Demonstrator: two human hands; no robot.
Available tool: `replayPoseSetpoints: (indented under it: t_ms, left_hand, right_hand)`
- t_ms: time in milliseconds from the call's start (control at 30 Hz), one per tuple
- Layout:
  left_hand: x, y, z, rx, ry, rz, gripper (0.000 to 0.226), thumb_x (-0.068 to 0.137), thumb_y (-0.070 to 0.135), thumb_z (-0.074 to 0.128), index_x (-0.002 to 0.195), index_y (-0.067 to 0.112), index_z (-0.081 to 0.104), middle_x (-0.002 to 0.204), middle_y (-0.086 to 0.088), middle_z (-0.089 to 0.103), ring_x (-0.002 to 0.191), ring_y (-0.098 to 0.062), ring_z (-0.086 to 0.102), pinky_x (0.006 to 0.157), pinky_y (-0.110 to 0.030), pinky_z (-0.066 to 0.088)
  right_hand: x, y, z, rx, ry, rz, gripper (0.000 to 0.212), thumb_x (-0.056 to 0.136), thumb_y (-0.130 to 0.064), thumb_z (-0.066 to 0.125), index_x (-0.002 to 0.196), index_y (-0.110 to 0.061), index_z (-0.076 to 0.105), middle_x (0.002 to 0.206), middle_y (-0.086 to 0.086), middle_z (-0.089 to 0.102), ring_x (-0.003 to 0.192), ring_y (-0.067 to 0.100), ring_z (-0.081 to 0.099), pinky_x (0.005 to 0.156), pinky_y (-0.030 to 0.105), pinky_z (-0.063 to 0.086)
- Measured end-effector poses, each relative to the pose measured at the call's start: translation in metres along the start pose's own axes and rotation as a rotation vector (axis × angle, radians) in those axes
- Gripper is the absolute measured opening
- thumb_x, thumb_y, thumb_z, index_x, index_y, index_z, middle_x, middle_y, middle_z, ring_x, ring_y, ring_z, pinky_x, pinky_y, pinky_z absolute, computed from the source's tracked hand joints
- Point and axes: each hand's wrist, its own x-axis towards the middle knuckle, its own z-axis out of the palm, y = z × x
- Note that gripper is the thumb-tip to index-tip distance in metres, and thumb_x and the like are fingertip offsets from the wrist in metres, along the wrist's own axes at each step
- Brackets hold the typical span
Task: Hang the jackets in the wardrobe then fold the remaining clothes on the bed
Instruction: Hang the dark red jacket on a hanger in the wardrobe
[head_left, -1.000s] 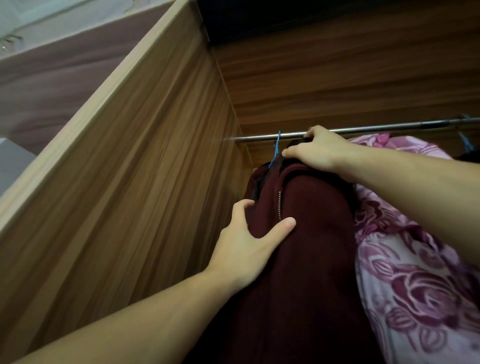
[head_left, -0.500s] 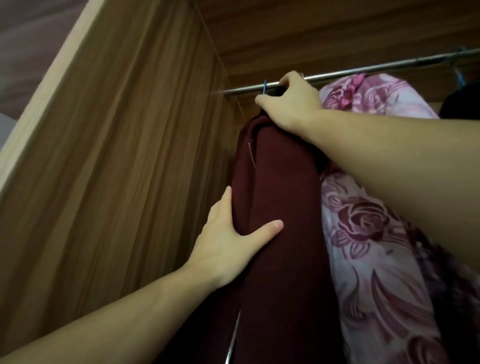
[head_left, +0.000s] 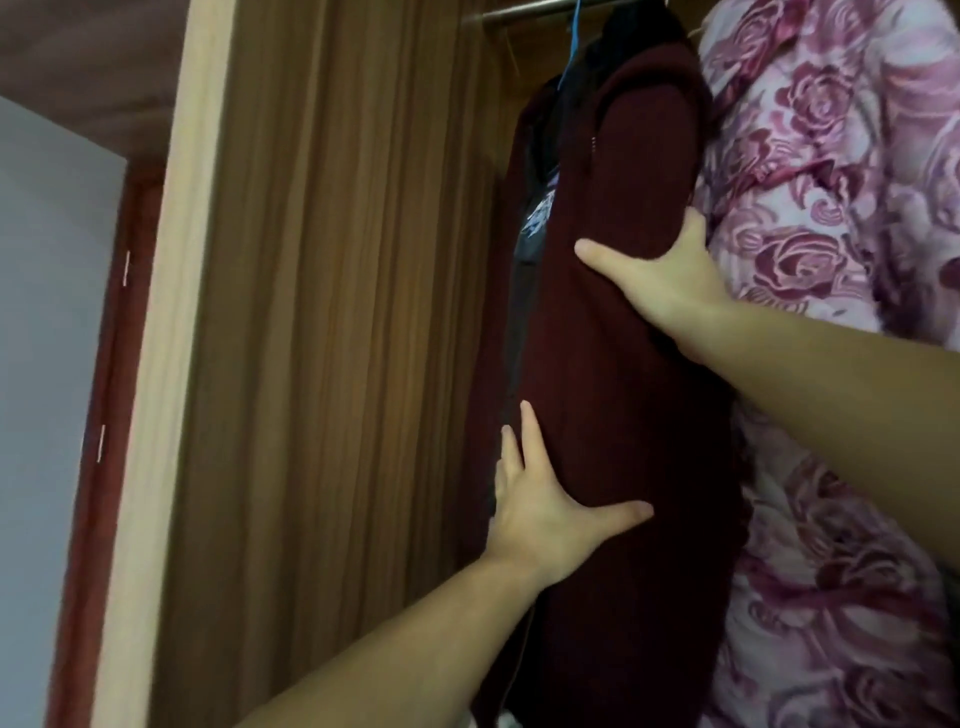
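Both arms reach up and forward. Left hand (head_left: 540, 512) low: fingers straight and pointing up, thumb splayed right. Right hand (head_left: 662, 275) higher: thumb spread left, fingers tucked out of sight, forearm entering from right edge.

Two bare forearms are showing, no sleeves reaching them. The left hand (head_left: 540, 512) and right hand (head_left: 670, 283) are wearing nothing (no rings, watch or gloves visible).
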Motion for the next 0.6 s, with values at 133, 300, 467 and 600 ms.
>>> replayPoseSetpoints:
  t_ms: [133, 300, 467, 600]
  left_hand:
    - [-0.014, -0.037, 0.001, -0.126, -0.074, -0.078, 0.142, 0.056, 0.061, 0.085, 0.147, 0.044, -0.023, 0.163, 0.005, -0.010, 0.150, -0.016, 0.001, 0.122, -0.038, 0.014]
    - [-0.024, -0.071, -0.001, -0.158, -0.106, -0.082, 0.134, 0.065, 0.047, 0.086, 0.149, 0.043, -0.018, 0.163, 0.005, 0.001, 0.148, -0.019, 0.014, 0.120, -0.041, 0.022]
    - [-0.031, -0.078, -0.002, -0.177, -0.094, -0.052, 0.121, 0.075, 0.034, 0.081, 0.152, 0.039, -0.012, 0.162, -0.003, 0.010, 0.146, -0.023, 0.023, 0.119, -0.042, 0.026]
    - [-0.046, -0.072, -0.004, -0.218, -0.096, -0.033, 0.118, 0.075, 0.033, 0.081, 0.153, 0.039, -0.006, 0.161, -0.002, 0.010, 0.146, -0.024, 0.023, 0.119, -0.041, 0.024]
  right_hand:
    - [-0.051, 0.036, 0.013, 0.012, -0.050, 0.059, 0.104, 0.058, -0.059, 0.082, 0.144, -0.030, 0.031, 0.132, -0.014, 0.055, 0.119, 0.009, 0.054, 0.101, 0.028, 0.041]
    - [-0.114, 0.070, 0.024, -0.014, -0.098, 0.252, 0.087, 0.067, -0.043, 0.083, 0.139, -0.030, 0.035, 0.118, -0.017, 0.058, 0.111, 0.009, 0.058, 0.100, 0.029, 0.043]
    - [-0.151, 0.072, 0.025, -0.060, -0.118, 0.381, 0.064, 0.075, -0.033, 0.079, 0.124, -0.032, 0.039, 0.114, -0.012, 0.063, 0.106, 0.015, 0.062, 0.101, 0.038, 0.047]
    - [-0.168, 0.060, 0.012, -0.094, -0.088, 0.390, 0.064, 0.076, -0.019, 0.079, 0.129, -0.021, 0.043, 0.115, -0.002, 0.066, 0.102, 0.017, 0.065, 0.099, 0.041, 0.050]
